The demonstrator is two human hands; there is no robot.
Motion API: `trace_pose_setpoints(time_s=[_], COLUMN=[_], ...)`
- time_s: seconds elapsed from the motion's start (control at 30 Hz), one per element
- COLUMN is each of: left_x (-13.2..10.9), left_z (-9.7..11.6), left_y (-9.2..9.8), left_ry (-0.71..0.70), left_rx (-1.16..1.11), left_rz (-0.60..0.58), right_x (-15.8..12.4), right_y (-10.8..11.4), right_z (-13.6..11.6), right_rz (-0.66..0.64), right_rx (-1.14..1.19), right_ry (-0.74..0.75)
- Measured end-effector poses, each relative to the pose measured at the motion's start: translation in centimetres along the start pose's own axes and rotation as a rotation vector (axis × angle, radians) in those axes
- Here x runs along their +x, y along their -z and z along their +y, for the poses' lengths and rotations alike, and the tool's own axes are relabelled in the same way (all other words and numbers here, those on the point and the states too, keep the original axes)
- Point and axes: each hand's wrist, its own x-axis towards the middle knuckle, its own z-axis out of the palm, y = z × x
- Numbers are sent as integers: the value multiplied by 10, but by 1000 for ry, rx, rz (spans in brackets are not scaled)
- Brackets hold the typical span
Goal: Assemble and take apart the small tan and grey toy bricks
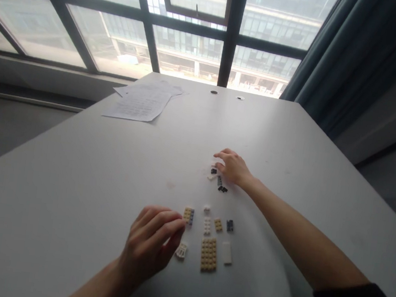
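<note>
My right hand [232, 166] reaches over a small group of loose building bricks, thumb and fingers apart. By its fingertips lie a black brick [213, 171] and a small white piece [211, 177]. A grey brick [219, 180] and a dark piece [222, 189] sit below its palm. Closer to me, my left hand [154, 234] is curled with its fingertips together; whatever they may hold is hidden. Beside it are a tan-and-blue brick [188, 216] and a white slatted piece [181, 251]. A tan studded plate [209, 255] lies to their right.
Near the tan plate lie a white studded brick [207, 226], a small tan brick [218, 225], a dark blue brick [230, 225] and a smooth white tile [227, 253]. Printed papers [142, 100] rest on the table [72, 176] at the far left. A curtain [325, 53] hangs at right.
</note>
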Motion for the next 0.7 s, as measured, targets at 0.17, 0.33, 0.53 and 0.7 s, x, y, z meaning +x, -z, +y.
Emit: trace_pose_setpoints(time_s=[0.17, 0.33, 0.53, 0.7], left_x=[2, 3, 7, 19], left_z=[-4, -6, 5, 48], left_y=[-2, -3, 0, -15], left_ry=[21, 43, 41, 195], left_rx=[5, 6, -29, -281], left_rz=[22, 23, 32, -97], right_x=[13, 14, -45, -155], right_y=[-10, -11, 17, 33], right_z=[13, 7, -27, -61], right_rz=[-21, 45, 242, 146], right_rx=[44, 161, 420, 987], right_ry=[14, -12, -62, -15])
